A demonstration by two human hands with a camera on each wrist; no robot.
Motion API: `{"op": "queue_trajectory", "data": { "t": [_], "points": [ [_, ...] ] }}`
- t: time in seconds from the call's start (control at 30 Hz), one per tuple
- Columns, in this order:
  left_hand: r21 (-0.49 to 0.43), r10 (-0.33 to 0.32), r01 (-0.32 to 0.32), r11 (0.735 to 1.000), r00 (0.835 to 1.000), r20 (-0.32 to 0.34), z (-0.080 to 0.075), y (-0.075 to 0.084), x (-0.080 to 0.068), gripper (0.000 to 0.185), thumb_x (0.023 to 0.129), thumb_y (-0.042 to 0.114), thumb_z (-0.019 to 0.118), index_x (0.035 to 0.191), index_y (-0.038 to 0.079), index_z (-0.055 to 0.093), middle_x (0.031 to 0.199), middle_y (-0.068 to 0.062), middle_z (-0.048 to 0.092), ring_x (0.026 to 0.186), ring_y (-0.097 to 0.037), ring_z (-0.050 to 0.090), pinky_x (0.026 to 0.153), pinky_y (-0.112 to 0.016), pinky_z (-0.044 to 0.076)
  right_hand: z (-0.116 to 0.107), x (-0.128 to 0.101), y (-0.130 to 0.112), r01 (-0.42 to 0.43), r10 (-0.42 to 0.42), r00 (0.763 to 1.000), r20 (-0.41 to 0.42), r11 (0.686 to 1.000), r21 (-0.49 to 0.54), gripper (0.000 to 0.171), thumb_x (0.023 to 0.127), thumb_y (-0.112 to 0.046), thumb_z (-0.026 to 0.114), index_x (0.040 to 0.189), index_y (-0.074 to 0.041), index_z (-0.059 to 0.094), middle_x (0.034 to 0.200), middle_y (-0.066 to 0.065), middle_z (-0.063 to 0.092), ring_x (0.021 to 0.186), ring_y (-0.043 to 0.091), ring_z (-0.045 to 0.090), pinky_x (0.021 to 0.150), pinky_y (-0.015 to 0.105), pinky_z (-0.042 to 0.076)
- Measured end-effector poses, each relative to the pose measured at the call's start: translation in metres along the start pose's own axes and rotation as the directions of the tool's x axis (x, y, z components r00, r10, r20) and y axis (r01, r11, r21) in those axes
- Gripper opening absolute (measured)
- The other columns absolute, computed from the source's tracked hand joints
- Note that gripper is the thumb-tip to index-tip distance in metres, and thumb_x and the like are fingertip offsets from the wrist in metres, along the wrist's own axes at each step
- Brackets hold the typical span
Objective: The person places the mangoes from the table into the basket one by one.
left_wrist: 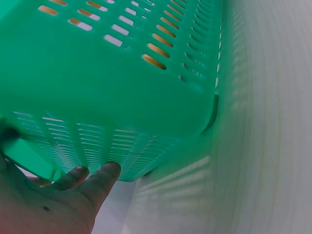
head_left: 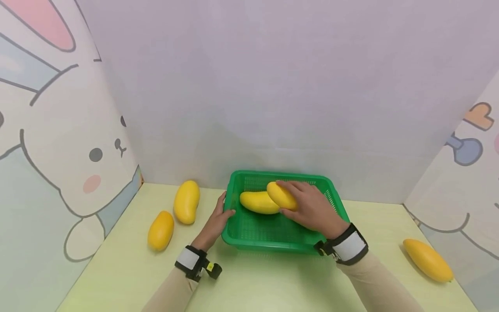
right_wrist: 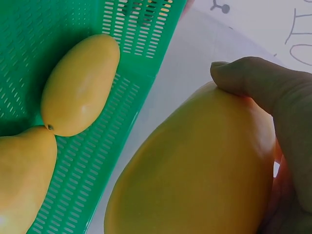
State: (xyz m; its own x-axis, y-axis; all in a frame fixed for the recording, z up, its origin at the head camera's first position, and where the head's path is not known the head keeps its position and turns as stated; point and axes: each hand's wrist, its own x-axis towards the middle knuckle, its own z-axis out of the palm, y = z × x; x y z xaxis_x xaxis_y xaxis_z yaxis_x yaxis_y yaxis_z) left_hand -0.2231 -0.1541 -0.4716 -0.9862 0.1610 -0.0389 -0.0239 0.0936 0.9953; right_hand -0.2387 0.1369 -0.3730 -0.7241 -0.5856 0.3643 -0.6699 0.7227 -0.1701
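A green plastic basket [head_left: 269,248] with slotted walls stands near the back wall. My left hand [head_left: 215,223] holds its left rim, thumb over the edge; in the left wrist view the fingers [left_wrist: 100,183] lie along the outer wall. Above the basket, my right hand [head_left: 313,210] grips a yellow mango [head_left: 280,195] between thumb and fingers. Inside the basket lies one mango [head_left: 255,202], partly behind the held one. The right wrist view shows two in there, a mango [right_wrist: 80,87] and a second mango [right_wrist: 22,178], end to end.
Left of the basket, a longer mango [head_left: 187,202] and a shorter mango [head_left: 160,230] lie on the pale table [head_left: 249,281]. Another mango [head_left: 428,260] rests near the table's right edge. A plain back wall [head_left: 273,108] and cartoon-printed side panels [head_left: 78,143] surround the table.
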Motion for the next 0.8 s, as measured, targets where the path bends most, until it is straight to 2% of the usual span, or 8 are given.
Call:
{"op": "queue_trajectory", "data": {
  "t": [0.3,0.8],
  "points": [
    [0.017,-0.009,0.009,1.0,1.0,-0.014,0.001,0.003,0.0,0.072,0.105,0.017,0.045,0.164,0.011,0.004,0.168,-0.018,0.008,0.152,-0.04,0.011,0.115,-0.066,0.015,0.0,0.007,0.0,0.014,-0.014,0.999,0.031,1.0,0.004,0.069,0.088,-0.035,0.079,0.15,-0.019,0.051,0.135,0.008,0.062,0.116,0.03,0.06,0.093,0.052,0.047],
    [-0.018,-0.006,0.006,1.0,1.0,0.002,0.001,0.001,0.0,0.072,0.106,0.017,0.045,0.164,0.015,0.003,0.168,-0.016,0.009,0.151,-0.039,0.015,0.116,-0.063,0.018,0.006,0.018,-0.004,0.07,-0.071,0.992,0.102,0.997,0.016,0.068,0.088,-0.034,0.08,0.148,-0.017,0.053,0.131,0.008,0.064,0.111,0.029,0.061,0.093,0.051,0.048]
  ]
}}
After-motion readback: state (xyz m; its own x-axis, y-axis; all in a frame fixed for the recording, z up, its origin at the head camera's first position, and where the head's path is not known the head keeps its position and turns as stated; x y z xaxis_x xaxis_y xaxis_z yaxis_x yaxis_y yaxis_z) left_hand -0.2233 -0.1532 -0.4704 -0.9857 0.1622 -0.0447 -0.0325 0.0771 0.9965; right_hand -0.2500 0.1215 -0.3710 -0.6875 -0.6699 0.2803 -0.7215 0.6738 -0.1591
